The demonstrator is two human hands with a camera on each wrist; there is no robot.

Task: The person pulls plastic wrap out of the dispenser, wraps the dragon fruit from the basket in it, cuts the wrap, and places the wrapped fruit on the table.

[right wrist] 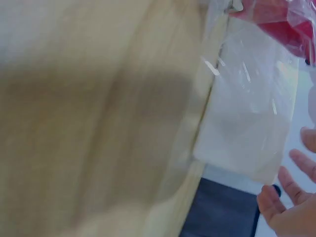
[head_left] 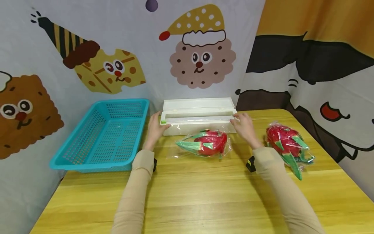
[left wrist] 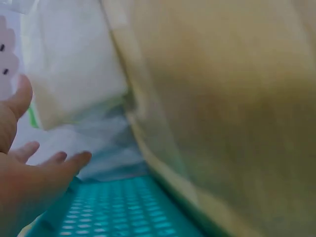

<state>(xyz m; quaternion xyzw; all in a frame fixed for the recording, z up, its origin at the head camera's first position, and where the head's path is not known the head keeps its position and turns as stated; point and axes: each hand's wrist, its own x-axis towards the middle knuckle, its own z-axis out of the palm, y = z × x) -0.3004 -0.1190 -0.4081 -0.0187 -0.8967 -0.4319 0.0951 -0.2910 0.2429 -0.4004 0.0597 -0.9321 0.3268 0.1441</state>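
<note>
A white cling film dispenser box [head_left: 201,128] lies at the back of the table with its lid [head_left: 198,104] raised. My left hand [head_left: 155,128] is at its left end, near a small green slider [head_left: 163,122]; in the left wrist view the fingers [left wrist: 74,163] are spread. At the right end is my right hand [head_left: 244,128], its fingers [right wrist: 291,185] loosely bent close to the box's corner. Before the box sits a red-and-green dragon fruit [head_left: 211,143], with clear film around it and reaching up over the box's front. Neither hand clearly grips anything.
A turquoise plastic basket [head_left: 100,167] stands at the left, close to my left forearm. To the right of my right arm lies another film-wrapped dragon fruit [head_left: 284,139]. A cartoon-printed cloth [head_left: 157,65] hangs behind the wooden table [head_left: 201,195].
</note>
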